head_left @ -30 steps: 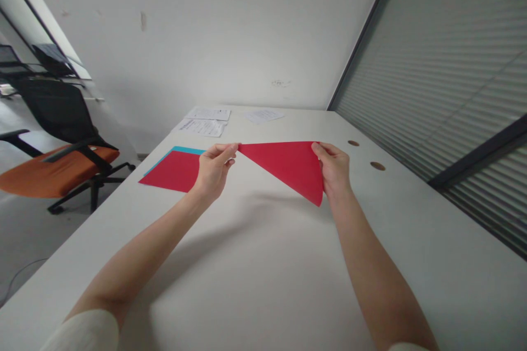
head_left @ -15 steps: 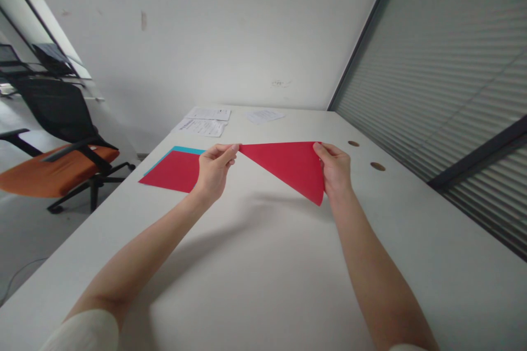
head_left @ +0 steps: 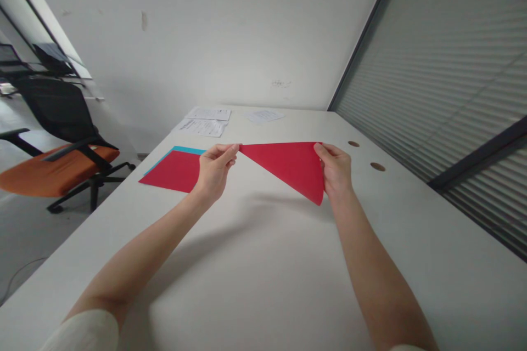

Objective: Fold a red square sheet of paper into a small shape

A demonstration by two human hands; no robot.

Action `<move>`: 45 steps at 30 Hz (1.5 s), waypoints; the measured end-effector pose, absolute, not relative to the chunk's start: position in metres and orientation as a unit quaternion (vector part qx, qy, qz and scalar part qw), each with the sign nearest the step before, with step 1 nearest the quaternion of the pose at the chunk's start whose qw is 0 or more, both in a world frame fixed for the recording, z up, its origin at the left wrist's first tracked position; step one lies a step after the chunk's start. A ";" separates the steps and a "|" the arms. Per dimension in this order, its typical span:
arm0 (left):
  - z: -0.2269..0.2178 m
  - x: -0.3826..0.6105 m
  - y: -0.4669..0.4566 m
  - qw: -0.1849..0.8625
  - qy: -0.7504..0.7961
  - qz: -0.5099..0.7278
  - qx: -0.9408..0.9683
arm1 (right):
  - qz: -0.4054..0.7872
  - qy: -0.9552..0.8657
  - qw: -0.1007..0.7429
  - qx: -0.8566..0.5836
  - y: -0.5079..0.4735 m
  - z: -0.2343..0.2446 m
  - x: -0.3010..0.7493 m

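Leftmost on the surface point(head_left: 263, 296), a red sheet point(head_left: 171, 171) is laid over a blue sheet point(head_left: 187, 149), both partly covered by the left hand point(head_left: 214, 170). A red triangle point(head_left: 290, 164) is held raised between both hands: its narrow tip, pointed left, is pinched by the left; its long axis is stretched crosswise; its broad end is gripped by the right hand point(head_left: 336, 169).

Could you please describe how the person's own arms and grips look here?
The left grip and right grip are five-fingered human hands, ungloved, with no watch or bracelet showing. Both forearms are bare. The left sleeve is plain off-white and short; only a pale sliver of the right sleeve shows.
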State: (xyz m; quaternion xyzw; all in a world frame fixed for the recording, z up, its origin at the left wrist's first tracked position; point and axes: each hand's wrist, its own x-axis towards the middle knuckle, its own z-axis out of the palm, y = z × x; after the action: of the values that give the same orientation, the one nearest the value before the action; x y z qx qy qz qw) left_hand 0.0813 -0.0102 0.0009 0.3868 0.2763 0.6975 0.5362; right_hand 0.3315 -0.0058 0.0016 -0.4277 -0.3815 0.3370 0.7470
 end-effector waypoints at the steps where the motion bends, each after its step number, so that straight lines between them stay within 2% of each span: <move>1: 0.001 0.081 -0.010 0.536 0.276 0.697 0.387 | 0.336 -0.381 0.746 -0.430 -0.006 0.001 0.332; 31: 0.002 0.082 -0.010 0.531 0.283 0.694 0.395 | 0.311 -0.412 0.733 -0.443 -0.005 0.000 0.333; 39: -0.001 0.082 -0.013 0.442 0.294 0.721 0.446 | 0.323 -0.406 0.740 -0.428 -0.002 -0.003 0.335; 45: 0.001 0.082 -0.016 0.454 0.289 0.711 0.451 | 0.315 -0.412 0.732 -0.443 -0.001 -0.004 0.337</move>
State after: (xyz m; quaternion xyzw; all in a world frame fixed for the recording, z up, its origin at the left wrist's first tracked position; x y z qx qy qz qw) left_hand 0.0818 -0.0157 0.0011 0.4514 0.2891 0.7114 0.4545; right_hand 0.3366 -0.0010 -0.0043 -0.4430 -0.4115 0.3147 0.7317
